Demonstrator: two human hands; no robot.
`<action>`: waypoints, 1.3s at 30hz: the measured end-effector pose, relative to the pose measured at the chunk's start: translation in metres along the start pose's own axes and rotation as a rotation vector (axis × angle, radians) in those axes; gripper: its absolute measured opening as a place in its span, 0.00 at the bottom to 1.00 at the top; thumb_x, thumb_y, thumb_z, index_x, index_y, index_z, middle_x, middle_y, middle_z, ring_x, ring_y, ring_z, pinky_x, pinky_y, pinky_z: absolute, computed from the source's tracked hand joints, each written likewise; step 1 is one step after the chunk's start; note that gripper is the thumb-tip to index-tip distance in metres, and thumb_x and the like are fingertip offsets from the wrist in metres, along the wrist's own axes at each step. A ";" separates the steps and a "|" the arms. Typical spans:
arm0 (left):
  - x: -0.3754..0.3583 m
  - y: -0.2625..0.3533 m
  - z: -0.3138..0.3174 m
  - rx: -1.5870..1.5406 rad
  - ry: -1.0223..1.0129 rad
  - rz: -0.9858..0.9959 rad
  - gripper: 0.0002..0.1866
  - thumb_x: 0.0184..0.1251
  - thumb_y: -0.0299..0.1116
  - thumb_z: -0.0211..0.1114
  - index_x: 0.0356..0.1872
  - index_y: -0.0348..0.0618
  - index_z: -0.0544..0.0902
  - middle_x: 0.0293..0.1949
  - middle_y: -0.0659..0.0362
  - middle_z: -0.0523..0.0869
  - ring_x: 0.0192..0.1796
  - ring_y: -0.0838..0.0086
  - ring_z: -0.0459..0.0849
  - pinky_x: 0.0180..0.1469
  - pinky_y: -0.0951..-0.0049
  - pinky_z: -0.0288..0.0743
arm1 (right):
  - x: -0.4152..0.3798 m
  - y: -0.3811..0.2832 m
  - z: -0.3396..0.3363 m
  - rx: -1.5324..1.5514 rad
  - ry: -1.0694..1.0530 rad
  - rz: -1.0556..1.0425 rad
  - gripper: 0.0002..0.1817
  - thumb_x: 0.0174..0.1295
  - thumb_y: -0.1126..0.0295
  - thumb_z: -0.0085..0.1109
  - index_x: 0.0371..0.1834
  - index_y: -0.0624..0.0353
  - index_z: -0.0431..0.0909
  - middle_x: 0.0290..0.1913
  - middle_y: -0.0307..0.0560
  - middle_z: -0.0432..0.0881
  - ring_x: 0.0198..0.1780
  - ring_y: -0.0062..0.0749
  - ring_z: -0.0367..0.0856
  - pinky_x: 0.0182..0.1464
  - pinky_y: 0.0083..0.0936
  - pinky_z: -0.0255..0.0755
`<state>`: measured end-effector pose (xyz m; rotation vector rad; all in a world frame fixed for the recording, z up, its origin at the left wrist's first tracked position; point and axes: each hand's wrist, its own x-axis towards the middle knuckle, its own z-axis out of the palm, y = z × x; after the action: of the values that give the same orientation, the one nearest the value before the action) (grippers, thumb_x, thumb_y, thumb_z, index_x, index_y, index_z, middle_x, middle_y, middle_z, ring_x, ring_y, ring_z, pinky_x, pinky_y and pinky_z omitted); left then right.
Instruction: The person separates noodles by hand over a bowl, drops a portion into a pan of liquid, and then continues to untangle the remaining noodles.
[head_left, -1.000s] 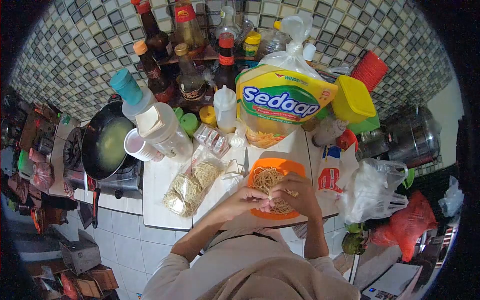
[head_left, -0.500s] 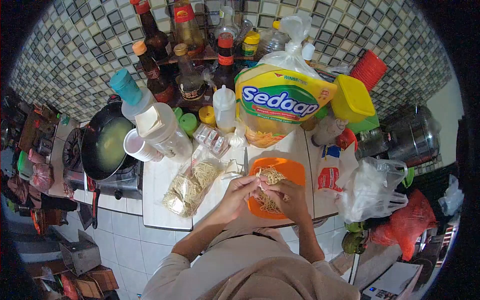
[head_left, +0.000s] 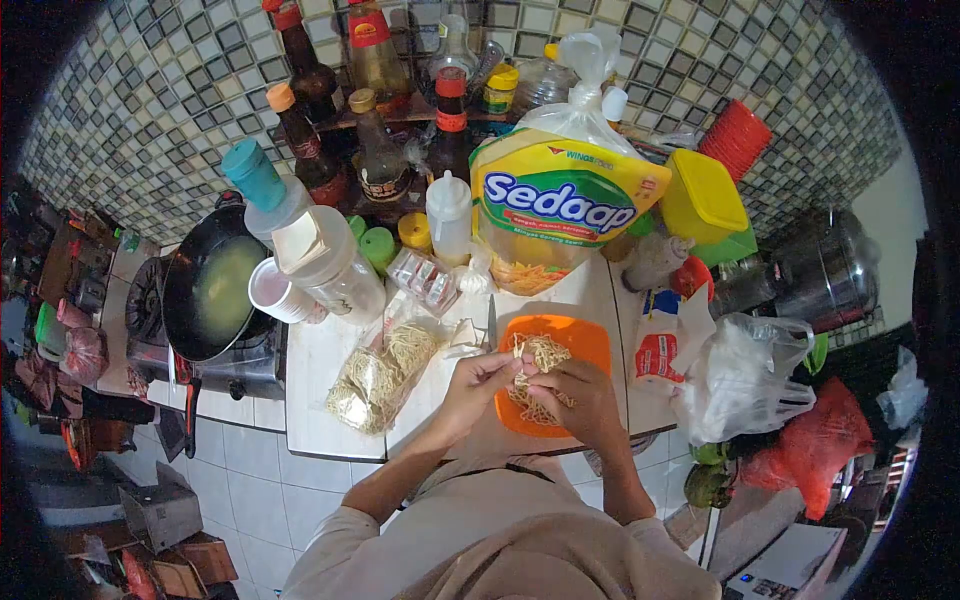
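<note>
Hands (head_left: 530, 385) lower over noodles (head_left: 540, 352)

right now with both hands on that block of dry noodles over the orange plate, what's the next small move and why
Probably pull the two hands apart to split the block of dry yellow noodles. The left hand and right hand both pinch it at its middle, right above the flat orange plastic plate, so loose strands should land on the plate rather than the white tiled counter.
</note>
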<state>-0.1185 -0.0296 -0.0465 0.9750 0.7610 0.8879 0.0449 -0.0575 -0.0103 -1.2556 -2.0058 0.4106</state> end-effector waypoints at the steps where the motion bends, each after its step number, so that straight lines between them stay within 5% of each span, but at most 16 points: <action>1: 0.000 0.000 0.000 0.000 0.000 0.000 0.13 0.62 0.33 0.55 0.41 0.35 0.78 0.36 0.58 0.82 0.37 0.81 0.77 0.43 0.80 0.68 | 0.000 0.000 0.000 0.000 0.000 0.000 0.11 0.40 0.71 0.66 0.29 0.54 0.78 0.25 0.43 0.76 0.27 0.34 0.75 0.29 0.27 0.68; 7: 0.000 0.002 0.000 0.080 -0.006 -0.015 0.12 0.62 0.33 0.55 0.39 0.34 0.79 0.35 0.58 0.82 0.37 0.81 0.77 0.42 0.80 0.68 | 0.002 -0.004 -0.009 0.028 0.034 0.074 0.10 0.42 0.74 0.64 0.32 0.54 0.80 0.25 0.42 0.76 0.27 0.31 0.75 0.28 0.24 0.68; 10: 0.000 0.001 -0.004 0.196 -0.146 0.065 0.12 0.63 0.33 0.53 0.41 0.36 0.78 0.35 0.59 0.82 0.37 0.82 0.76 0.38 0.81 0.68 | 0.002 -0.002 -0.012 0.097 0.104 0.158 0.11 0.45 0.76 0.60 0.34 0.55 0.80 0.26 0.42 0.76 0.27 0.27 0.74 0.28 0.21 0.67; 15: -0.003 0.010 -0.001 0.054 -0.293 -0.075 0.12 0.64 0.32 0.51 0.40 0.35 0.78 0.30 0.60 0.81 0.34 0.81 0.77 0.40 0.81 0.69 | 0.004 0.006 -0.006 0.218 0.008 0.277 0.08 0.49 0.76 0.57 0.33 0.61 0.79 0.28 0.42 0.76 0.27 0.24 0.73 0.27 0.17 0.66; 22: -0.004 0.011 0.002 0.073 -0.201 0.058 0.11 0.64 0.30 0.51 0.39 0.34 0.78 0.29 0.60 0.80 0.35 0.80 0.77 0.42 0.80 0.68 | 0.003 0.005 -0.001 0.229 0.001 0.268 0.06 0.50 0.76 0.56 0.32 0.60 0.77 0.29 0.44 0.77 0.31 0.30 0.77 0.32 0.20 0.70; 27: -0.003 0.008 0.002 0.067 -0.151 0.071 0.10 0.63 0.30 0.52 0.37 0.34 0.78 0.31 0.59 0.80 0.36 0.78 0.77 0.44 0.78 0.68 | 0.000 0.002 0.006 0.307 0.037 0.413 0.06 0.50 0.74 0.57 0.32 0.60 0.77 0.28 0.43 0.77 0.28 0.24 0.75 0.27 0.18 0.67; 34: -0.002 0.004 0.003 -0.054 -0.023 0.013 0.12 0.63 0.33 0.52 0.36 0.34 0.79 0.29 0.59 0.80 0.34 0.79 0.76 0.43 0.78 0.68 | -0.003 0.006 0.010 0.316 0.114 0.404 0.06 0.50 0.78 0.56 0.32 0.61 0.79 0.27 0.39 0.75 0.26 0.18 0.70 0.27 0.13 0.63; 39: 0.003 0.000 -0.009 0.083 -0.060 0.008 0.12 0.62 0.33 0.53 0.38 0.35 0.79 0.29 0.60 0.80 0.34 0.80 0.76 0.42 0.80 0.67 | 0.000 0.008 -0.007 0.077 0.101 0.144 0.07 0.44 0.77 0.60 0.29 0.59 0.79 0.28 0.42 0.77 0.28 0.28 0.74 0.28 0.21 0.66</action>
<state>-0.1254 -0.0238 -0.0504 1.0743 0.7481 0.8357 0.0547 -0.0546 -0.0103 -1.3507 -1.8053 0.4793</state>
